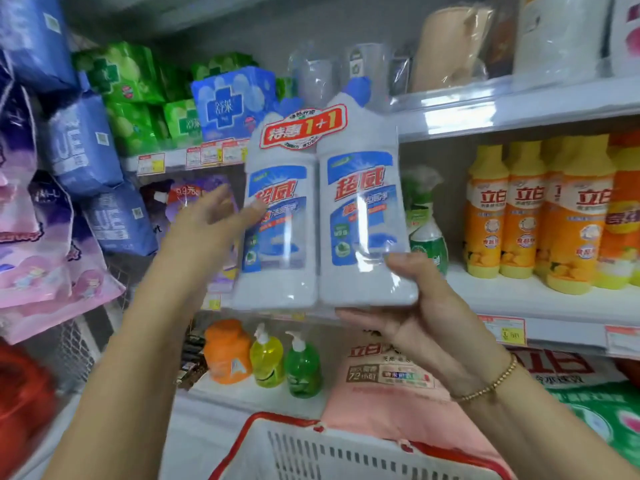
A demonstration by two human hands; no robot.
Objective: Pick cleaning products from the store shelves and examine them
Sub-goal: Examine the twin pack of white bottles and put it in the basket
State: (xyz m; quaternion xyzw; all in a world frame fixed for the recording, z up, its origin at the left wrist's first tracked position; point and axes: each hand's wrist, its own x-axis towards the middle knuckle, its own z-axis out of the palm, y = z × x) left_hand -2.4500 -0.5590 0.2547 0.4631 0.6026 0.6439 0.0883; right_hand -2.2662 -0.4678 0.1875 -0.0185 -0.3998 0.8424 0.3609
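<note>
**Two bottles in one twin pack [322, 216]: lifted, under review**

Item: white cleaner bottles with blue caps, wrapped together in clear film, red "1+1" sticker across the necks. We hold the pack upright in front of the shelf [502, 299], label facing us, clear of every ledge.

Right hands entry: the right hand [415, 306] grips the lower right corner, thumb curled over the front, fingers underneath taking the weight.

Left hands entry: the left hand [214, 220] lies nearly flat against the pack's left side, fingers straight, thumb touching the label; it steadies and does not clasp.

Also present: yellow dish soap bottles [519, 216] and a green spray bottle [426, 216] on the shelf to the right, and a white basket [311, 452] with a red rim below.

Status: we judge one product picked and its examination under way. What we can see of the basket holds nothing. Other cleaners remain shelved, so further picks are left.
</note>
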